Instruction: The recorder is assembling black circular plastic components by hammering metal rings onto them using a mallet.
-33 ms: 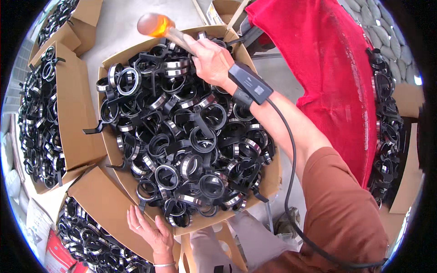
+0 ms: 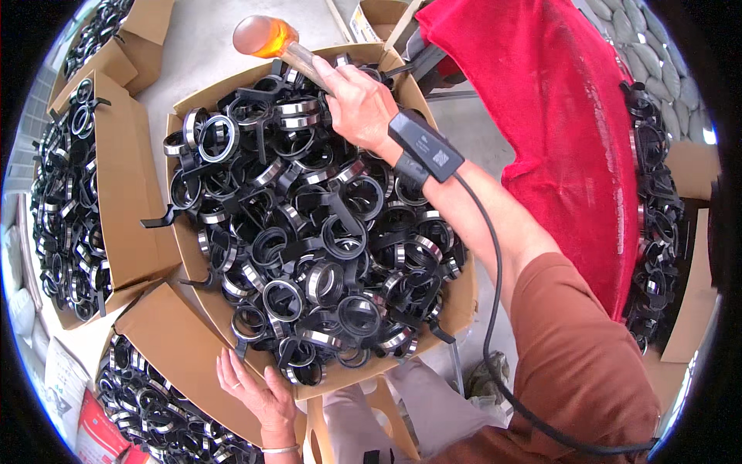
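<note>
Fingers [image 2: 340, 73] of the right hand [image 2: 362, 107] are clamped around the wooden handle of a mallet [image 2: 277, 42], one of them laid along it, probably to steer it; this grip leaves the amber head clear, past the far rim of the cardboard box [image 2: 464, 301]. Below the right hand, the box is heaped with black and silver rings [image 2: 332, 203]; its walls seem to keep the loose pile together. The left hand [image 2: 267, 398] grips nothing: its thumb stands apart from the other fingers, and it appears to rest at the near left corner of the box, perhaps for steadiness. Compared with the earlier frame, the mallet's head sits slightly higher in view and the right wrist is turned a little; the left hand and the rings look unchanged.
</note>
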The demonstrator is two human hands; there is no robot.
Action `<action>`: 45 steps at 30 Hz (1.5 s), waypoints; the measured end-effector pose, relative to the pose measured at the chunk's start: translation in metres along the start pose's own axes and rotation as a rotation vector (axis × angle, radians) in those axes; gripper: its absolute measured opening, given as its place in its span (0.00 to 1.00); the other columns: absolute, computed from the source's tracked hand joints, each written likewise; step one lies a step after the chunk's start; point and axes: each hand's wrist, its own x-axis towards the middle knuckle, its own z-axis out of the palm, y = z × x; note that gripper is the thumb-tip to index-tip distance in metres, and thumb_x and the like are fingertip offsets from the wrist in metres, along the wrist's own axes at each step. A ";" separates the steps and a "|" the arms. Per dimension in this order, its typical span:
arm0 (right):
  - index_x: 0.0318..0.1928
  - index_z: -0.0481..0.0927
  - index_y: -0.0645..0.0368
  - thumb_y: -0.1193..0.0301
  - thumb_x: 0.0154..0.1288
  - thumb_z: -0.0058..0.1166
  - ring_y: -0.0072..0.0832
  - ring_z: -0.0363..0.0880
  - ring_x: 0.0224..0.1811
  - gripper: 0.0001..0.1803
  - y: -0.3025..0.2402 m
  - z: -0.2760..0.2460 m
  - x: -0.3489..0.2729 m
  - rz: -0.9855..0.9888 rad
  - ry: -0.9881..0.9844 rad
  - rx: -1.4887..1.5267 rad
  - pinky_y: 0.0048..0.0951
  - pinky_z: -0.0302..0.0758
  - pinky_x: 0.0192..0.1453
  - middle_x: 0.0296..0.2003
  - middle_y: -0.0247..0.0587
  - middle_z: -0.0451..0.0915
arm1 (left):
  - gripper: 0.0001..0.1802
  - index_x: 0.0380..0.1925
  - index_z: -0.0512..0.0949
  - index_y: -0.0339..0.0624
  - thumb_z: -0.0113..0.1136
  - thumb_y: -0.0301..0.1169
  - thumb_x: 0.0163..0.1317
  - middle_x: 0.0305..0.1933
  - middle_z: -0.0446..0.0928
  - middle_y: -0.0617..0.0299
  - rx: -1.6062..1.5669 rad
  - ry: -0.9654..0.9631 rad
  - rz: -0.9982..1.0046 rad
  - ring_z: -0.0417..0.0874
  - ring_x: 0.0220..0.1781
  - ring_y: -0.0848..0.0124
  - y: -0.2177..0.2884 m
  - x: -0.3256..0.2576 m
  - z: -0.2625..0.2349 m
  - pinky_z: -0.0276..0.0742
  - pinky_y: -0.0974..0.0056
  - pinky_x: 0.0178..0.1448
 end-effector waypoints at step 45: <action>0.57 0.66 0.69 0.75 0.56 0.54 0.47 0.78 0.47 0.27 -0.132 -0.144 -0.275 0.744 -0.160 0.633 0.37 0.74 0.51 0.44 0.64 0.75 | 0.37 0.65 0.58 0.58 0.58 0.47 0.56 0.72 0.50 0.60 0.354 -0.459 0.259 0.48 0.73 0.58 0.102 0.024 0.054 0.47 0.24 0.60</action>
